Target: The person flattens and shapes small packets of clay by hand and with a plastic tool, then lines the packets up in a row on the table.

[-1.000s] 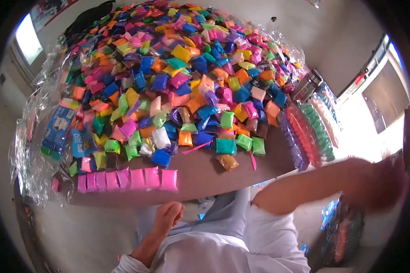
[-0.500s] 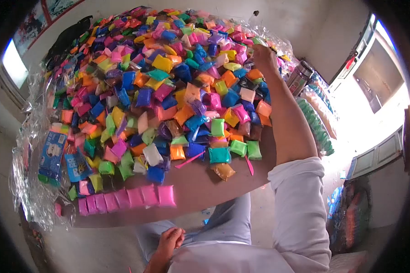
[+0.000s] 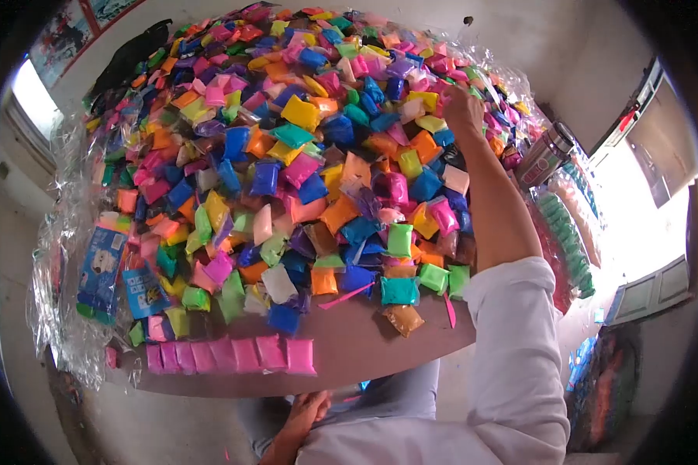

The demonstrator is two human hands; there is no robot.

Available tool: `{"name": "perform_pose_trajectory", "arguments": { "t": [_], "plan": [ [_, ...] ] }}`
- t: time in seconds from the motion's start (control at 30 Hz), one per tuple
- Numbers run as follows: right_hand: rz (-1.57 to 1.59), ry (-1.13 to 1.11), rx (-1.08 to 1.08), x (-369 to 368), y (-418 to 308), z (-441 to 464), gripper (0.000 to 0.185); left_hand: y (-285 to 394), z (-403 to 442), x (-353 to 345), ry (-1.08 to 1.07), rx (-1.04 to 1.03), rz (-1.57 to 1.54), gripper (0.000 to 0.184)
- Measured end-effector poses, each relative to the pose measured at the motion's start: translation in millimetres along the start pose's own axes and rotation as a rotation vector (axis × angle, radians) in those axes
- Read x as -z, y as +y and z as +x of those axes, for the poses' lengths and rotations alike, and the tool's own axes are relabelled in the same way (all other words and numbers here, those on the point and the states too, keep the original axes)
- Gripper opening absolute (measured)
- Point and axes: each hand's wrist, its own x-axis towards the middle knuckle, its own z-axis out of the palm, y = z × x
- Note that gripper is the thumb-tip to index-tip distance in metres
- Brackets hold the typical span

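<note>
My right hand (image 3: 464,110) reaches far into a heap of small, bright, clear-wrapped packets, at its upper right side. Its fingers are bent down beside a pink packet (image 3: 447,95); whatever is between them is hidden. Close by lies a yellow packet (image 3: 423,101). My left hand (image 3: 310,406) is closed in a loose fist over my lap, just below the table's near edge, and nothing shows in it. A row of several pink packets (image 3: 244,355) lies side by side along the front edge of the table (image 3: 364,329).
Crumpled clear plastic (image 3: 58,279) hangs over the table's left side. Blue printed packs (image 3: 101,267) lie there too. Two thin pink strips, one of them a small pink stick (image 3: 450,310), lie near the front. A metal flask (image 3: 547,155) stands at the right beside bagged green items (image 3: 566,244).
The camera view has shifted, so the table appears farther right and lower. Against the heap, my right hand has moved slightly left and nearer to me. My left hand stays closed by my lap.
</note>
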Motion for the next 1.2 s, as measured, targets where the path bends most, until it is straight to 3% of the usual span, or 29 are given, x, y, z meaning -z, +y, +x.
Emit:
{"name": "perform_pose_trajectory", "arguments": {
  "t": [0.07,0.1,0.2,0.23,0.3,0.33,0.4,0.47,0.5,0.6,0.63,0.73,0.8,0.87,1.0,1.07,1.2],
  "plan": [
    [0.786,0.073,-0.207,15,3,-9,0.019,-1,1,0,0.015,-0.002,-0.014,0.023],
    [1.050,0.139,-0.167,35,-3,-26,0.021,-4,3,1,0.011,0.034,-0.003,0.024],
    [1.720,-0.203,-0.149,64,4,-84,0.036,-10,3,1,-0.031,0.035,0.050,0.028],
    [1.797,-0.302,-0.167,76,-3,-112,0.037,-9,0,0,-0.054,-0.004,0.084,0.031],
    [1.824,-0.478,-0.164,100,-15,-172,0.036,-1,-7,-10,-0.071,-0.005,0.080,0.035],
    [1.802,-0.597,-0.260,123,-27,-204,0.034,3,-12,-13,-0.081,-0.017,0.077,0.039],
    [1.662,-0.687,-0.190,121,-34,-255,0.036,13,-19,-15,-0.182,-0.056,0.148,0.045],
    [1.618,-0.933,-0.072,126,-37,-302,0.040,6,-21,-16,-0.226,-0.147,0.024,0.043],
    [1.666,-1.092,-0.155,134,-42,-325,0.038,10,-27,-20,-0.217,-0.148,0.018,0.046],
    [1.802,-1.183,-0.259,140,-59,-386,0.039,19,-32,-24,-0.247,-0.166,-0.057,0.051],
    [1.681,-1.247,-0.202,142,-58,-399,0.042,21,-34,-23,-0.269,-0.185,-0.093,0.052],
    [1.666,-1.228,-0.199,146,-64,-431,0.048,25,-37,-21,-0.323,-0.303,-0.076,0.052],
    [1.657,-1.200,-0.253,150,-73,-443,0.043,33,-39,-25,-0.333,-0.319,-0.064,0.052],
    [1.630,-1.170,-0.200,151,-78,-449,0.047,39,-41,-31,-0.205,-0.370,0.107,0.049],
    [1.671,-1.053,-0.316,154,-86,-456,0.044,41,-40,-35,-0.123,-0.378,0.074,0.049],
    [1.514,-0.940,-0.335,153,-88,-462,0.031,45,-43,-40,-0.058,-0.399,0.058,0.050],
    [1.578,-0.966,-0.397,155,-93,-473,0.032,45,-43,-44,-0.037,-0.424,0.064,0.050]
  ]
}}
